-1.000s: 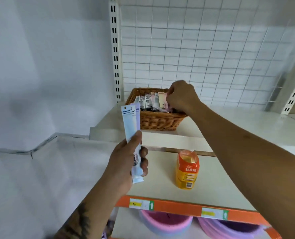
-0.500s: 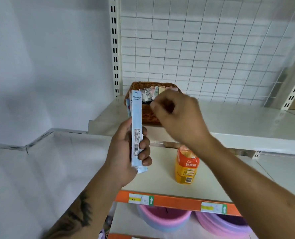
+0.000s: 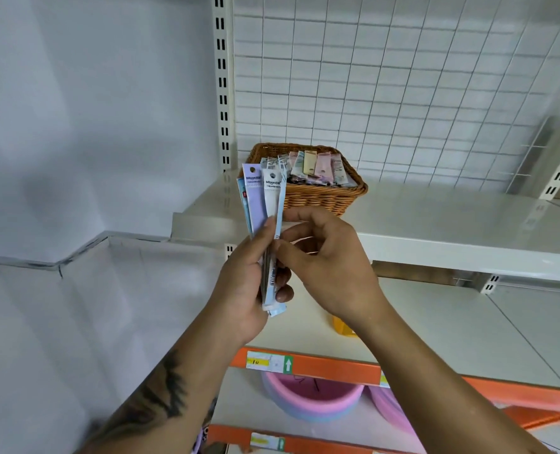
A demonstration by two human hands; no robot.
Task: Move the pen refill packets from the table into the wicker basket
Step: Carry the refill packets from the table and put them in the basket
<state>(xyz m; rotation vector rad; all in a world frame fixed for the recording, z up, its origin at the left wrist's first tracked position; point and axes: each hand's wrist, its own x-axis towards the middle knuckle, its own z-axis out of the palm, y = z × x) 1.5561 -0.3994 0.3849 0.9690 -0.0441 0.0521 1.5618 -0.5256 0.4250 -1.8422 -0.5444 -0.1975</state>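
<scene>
Both hands meet on a fan of pen refill packets [image 3: 261, 204]. Left hand [image 3: 244, 290] has its grip curled round the lower half of the fan, thumb along the front, fingertips showing at the far side. Right hand [image 3: 329, 267] pinches the edge of the rightmost light-blue packet [image 3: 280, 204] between thumb and forefinger, its other fingers loosely curled. Behind the fan, the wicker basket [image 3: 321, 196] sits at the left end of the upper white shelf [image 3: 452, 231] against the wire grid back panel [image 3: 386, 77], with more packets leaning inside. Part of an orange bottle [image 3: 342, 327] shows below the right wrist. Pink basins [image 3: 311, 401] sit under the orange shelf edge [image 3: 331, 367].
</scene>
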